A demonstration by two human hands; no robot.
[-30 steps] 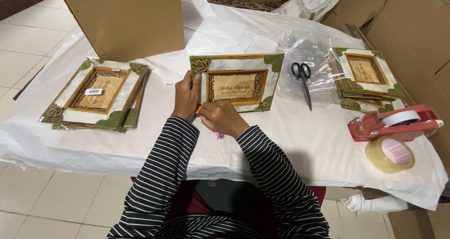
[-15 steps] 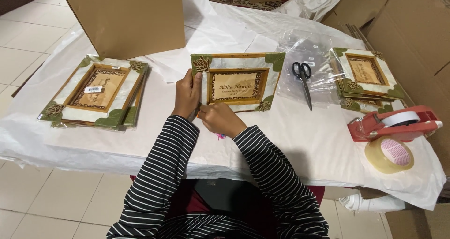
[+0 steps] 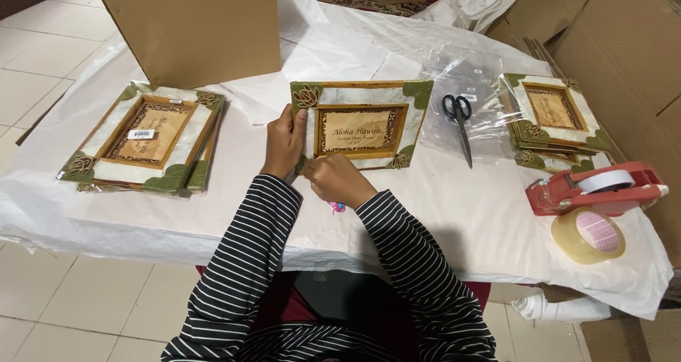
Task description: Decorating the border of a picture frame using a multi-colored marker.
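while both hands point(image 3: 284, 143) grip rect. pearly frame point(image 3: 362, 124), steel scissors point(image 3: 460, 117) nr.

Left hand point(image 3: 284, 143) fingers curled, gripping; right hand point(image 3: 339, 181) fisted, knuckles up; hands adjacent.

You wear black-and-white striped sleeves point(image 3: 248, 262); your picture frame point(image 3: 362, 124) is pearly white with green corners and brown trim; your tape dispenser point(image 3: 592, 188) is red, scissors point(image 3: 460, 117) black
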